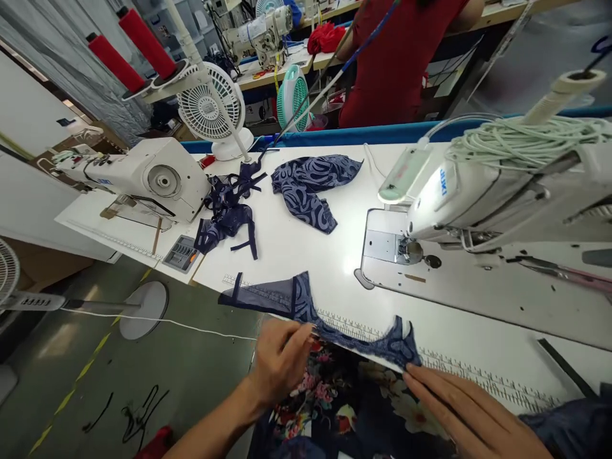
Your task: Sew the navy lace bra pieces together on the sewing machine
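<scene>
A navy bra band piece (pixel 354 335), patterned cloth with a sheer mesh wing at its left end, lies along the front edge of the white table. My left hand (pixel 282 357) is closed on its lower edge, thumb and fingers pinched together left of its middle. At the other end, my right hand (pixel 463 408) rests with fingers stretched out, the fingertips touching the piece's right corner. Printed ruler markings (pixel 478 376) run along the table edge beside and partly under the cloth.
A JUKI sewing machine (pixel 478 197) stands at right, another machine (pixel 148 178) at left. Patterned navy pieces (pixel 310 185) and a dark strappy bundle (pixel 229 210) lie behind. A dark strip (pixel 567 366) is at right. A person in red (pixel 392 64) is beyond, near fans (pixel 208 102).
</scene>
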Motion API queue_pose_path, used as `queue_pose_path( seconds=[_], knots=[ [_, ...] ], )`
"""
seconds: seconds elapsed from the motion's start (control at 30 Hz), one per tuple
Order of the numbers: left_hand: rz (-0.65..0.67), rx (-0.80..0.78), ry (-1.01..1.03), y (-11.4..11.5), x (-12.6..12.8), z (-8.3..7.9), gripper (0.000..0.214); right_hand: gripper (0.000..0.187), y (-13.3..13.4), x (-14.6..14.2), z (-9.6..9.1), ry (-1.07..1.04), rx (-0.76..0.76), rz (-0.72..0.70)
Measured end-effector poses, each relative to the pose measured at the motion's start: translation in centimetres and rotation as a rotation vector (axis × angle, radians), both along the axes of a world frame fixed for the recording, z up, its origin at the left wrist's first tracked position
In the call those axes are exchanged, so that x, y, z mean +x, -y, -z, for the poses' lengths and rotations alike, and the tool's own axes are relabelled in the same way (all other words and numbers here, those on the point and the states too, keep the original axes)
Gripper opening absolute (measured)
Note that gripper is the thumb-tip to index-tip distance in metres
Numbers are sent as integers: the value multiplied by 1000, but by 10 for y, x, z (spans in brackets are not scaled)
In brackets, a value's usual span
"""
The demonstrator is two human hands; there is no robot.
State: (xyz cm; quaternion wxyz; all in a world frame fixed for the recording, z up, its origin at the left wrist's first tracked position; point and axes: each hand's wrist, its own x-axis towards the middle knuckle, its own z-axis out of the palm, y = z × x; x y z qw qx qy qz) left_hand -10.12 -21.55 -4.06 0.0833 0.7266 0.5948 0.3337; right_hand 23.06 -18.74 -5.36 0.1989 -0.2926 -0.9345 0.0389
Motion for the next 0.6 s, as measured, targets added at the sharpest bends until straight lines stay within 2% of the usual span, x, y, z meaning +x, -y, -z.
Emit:
queue_pose_path(
  seconds=[0.07,0.13,0.17,0.23,0.3,0.43,0.6],
  knots=[
    [0,-378,416,14,21,2,22,58,20,-3,-1,-38,-103,26],
    [-20,-763,910,22,43,3,33,60,36,-8,-2,-79,-133,29],
    [-37,-886,1139,22,52,3,38,59,42,-10,-3,-93,-130,34],
    [-68,-976,1474,20,66,2,45,58,51,-14,-3,-108,-108,47],
    [-99,-979,1600,16,73,-1,45,58,57,-16,-4,-101,-65,62],
    [-87,-974,1620,16,71,-8,42,58,64,-16,-5,-78,5,79],
    [-62,-942,1659,23,65,-12,37,58,74,-15,0,-76,13,90]
  ],
)
